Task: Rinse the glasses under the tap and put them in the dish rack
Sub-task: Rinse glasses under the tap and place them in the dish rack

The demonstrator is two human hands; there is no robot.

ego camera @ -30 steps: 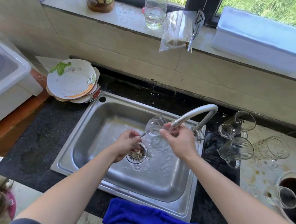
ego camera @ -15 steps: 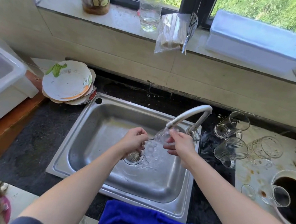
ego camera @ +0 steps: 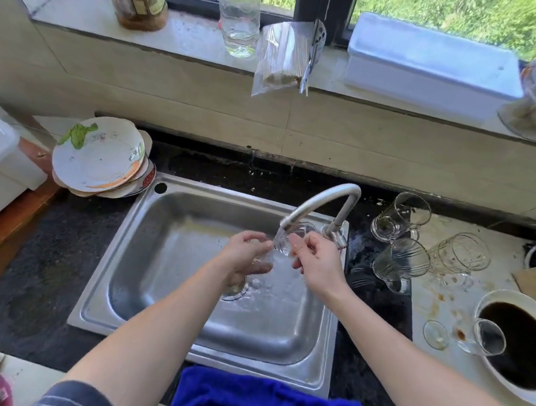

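Note:
A clear stemmed glass (ego camera: 290, 242) lies tilted right under the spout of the curved metal tap (ego camera: 323, 198), and water runs over it into the steel sink (ego camera: 170, 235). My left hand (ego camera: 247, 257) grips its stem end, which is mostly hidden by my fingers. My right hand (ego camera: 318, 263) holds the bowl with thumb and fingertips. More clear glasses lie on their sides on the counter to the right: one at the back (ego camera: 400, 216), one beside the sink (ego camera: 399, 263) and a ribbed one (ego camera: 459, 256).
Dirty plates (ego camera: 99, 158) are stacked at the sink's back left corner. A small glass (ego camera: 484, 338) leans on a bowl of dark liquid (ego camera: 529, 349) at the right. A blue cloth (ego camera: 267, 404) hangs over the front edge. Bottles and a white box stand on the windowsill.
The glass has moved right and up, from over the drain to directly under the spout, with both hands following. The bowl now sits in the water stream.

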